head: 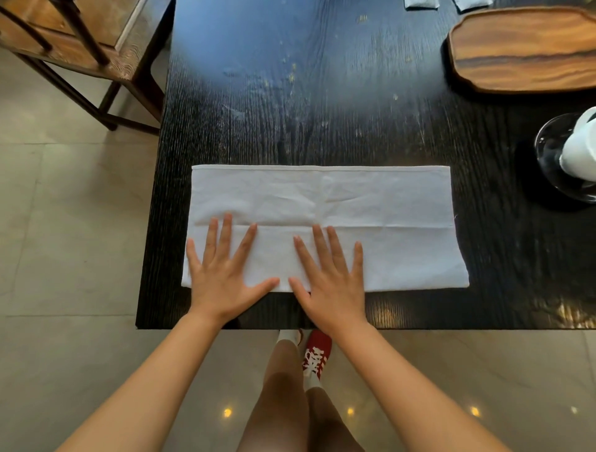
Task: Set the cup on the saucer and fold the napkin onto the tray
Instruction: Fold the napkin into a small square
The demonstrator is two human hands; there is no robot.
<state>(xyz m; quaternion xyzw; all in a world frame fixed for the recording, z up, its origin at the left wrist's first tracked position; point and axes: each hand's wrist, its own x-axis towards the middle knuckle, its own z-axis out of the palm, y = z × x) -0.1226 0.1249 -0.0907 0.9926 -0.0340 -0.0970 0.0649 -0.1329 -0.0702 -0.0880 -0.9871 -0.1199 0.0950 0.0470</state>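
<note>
A white napkin (371,206) lies folded into a long rectangle on the dark table near its front edge. My left hand (222,274) and my right hand (332,277) rest flat on its near left part, fingers spread, holding nothing. A crease runs across the cloth just beyond my fingertips. At the right edge a white cup (580,148) stands on a clear glass saucer (548,155), partly cut off by the frame. The wooden tray (522,48) sits bare at the back right.
The dark wooden table (322,96) ends just in front of my wrists. A wooden chair (80,42) stands at the back left on the tiled floor. Folded pale cloths (422,3) peek in at the top edge behind the tray.
</note>
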